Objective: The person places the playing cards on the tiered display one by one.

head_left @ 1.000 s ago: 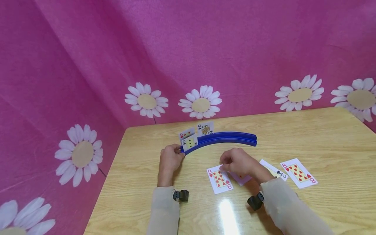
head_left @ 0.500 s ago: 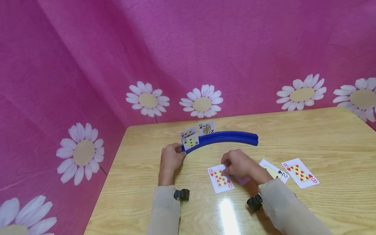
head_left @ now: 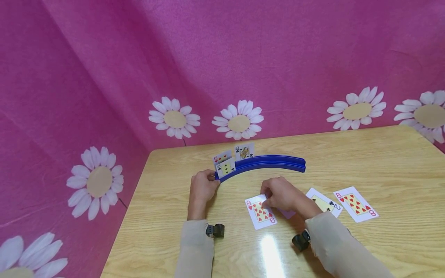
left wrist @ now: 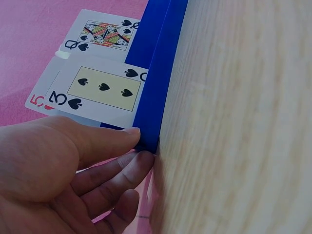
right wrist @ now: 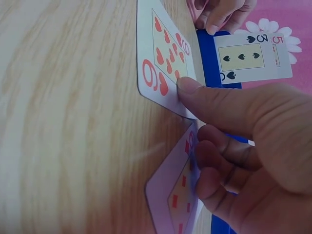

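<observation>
Head view: blue card rack (head_left: 264, 163) is pinched at 9 o'clock end by left hand (head_left: 201, 189); nine of hearts (head_left: 260, 211) is pinned under right hand (head_left: 281, 195) thumb, fingers curled on another card; lifting its edge is judged next.

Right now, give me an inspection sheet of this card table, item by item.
Surface: wooden table, with glare near the front edge.
Job's things: nine of hearts flat; blue card rack holding three of spades, queen of spades and a red five.
Clutter: two of clubs, eight of hearts, another red card under the right hand.
Grips: left hand holds the rack's end; right hand thumb presses the nine.
Cables: nothing seen.
Surroundings: pink daisy backdrop.
</observation>
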A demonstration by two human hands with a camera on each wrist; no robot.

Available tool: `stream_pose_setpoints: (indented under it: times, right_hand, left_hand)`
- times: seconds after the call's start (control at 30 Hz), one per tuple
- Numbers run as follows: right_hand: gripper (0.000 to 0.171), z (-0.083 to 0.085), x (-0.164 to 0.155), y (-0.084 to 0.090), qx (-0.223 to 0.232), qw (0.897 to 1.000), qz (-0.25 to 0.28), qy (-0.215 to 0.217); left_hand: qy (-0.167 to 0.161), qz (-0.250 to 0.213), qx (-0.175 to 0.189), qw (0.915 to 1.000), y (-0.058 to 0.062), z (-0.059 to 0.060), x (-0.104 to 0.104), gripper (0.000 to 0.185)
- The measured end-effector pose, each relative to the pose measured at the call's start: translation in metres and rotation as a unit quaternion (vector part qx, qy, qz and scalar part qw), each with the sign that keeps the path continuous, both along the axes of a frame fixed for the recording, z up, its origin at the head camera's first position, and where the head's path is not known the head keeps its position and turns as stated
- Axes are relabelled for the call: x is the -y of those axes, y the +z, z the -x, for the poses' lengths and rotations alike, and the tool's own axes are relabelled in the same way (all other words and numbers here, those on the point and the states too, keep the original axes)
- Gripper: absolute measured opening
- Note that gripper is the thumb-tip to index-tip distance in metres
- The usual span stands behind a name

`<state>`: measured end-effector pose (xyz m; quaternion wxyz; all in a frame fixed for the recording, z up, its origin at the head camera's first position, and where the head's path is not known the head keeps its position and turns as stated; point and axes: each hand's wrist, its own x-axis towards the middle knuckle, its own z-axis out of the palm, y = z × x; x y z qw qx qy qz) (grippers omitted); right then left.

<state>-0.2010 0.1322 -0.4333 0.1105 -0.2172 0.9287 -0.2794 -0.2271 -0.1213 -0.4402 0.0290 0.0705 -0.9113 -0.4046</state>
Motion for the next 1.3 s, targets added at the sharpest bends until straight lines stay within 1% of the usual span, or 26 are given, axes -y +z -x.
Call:
stream_pose_setpoints:
  times: [0.3,0.67,0.77,1.03,1.13,1.3]
  right_hand:
    - [0.025,-0.001,-0.001,-0.001,-0.013,1.0,0.026,0.002]
    - [0.026,-0.003,-0.005,0.003,-0.023,0.997,0.076,0.001]
    - [0.025,-0.002,-0.006,0.003,-0.019,0.996,0.081,-0.007]
    - [0.023,-0.001,-0.009,0.008,0.02,0.995,0.092,-0.03]
    - [0.021,-0.001,-0.011,0.01,0.022,0.994,0.1,-0.033]
    - [0.017,0.0,-0.015,0.013,0.001,0.992,0.121,-0.027]
  left_hand:
    - [0.004,0.001,0.004,1.0,0.001,0.0,0.0,0.027]
    - [0.006,0.001,0.007,1.0,0.0,0.001,-0.001,0.027]
    - [0.004,0.001,0.005,1.0,0.0,0.0,-0.001,0.026]
    - [0.001,0.003,0.003,1.0,-0.001,-0.001,0.0,0.025]
    - [0.001,0.001,0.004,1.0,0.0,-0.001,0.0,0.025]
    - [0.003,-0.006,0.008,0.9999,-0.001,0.0,0.0,0.025]
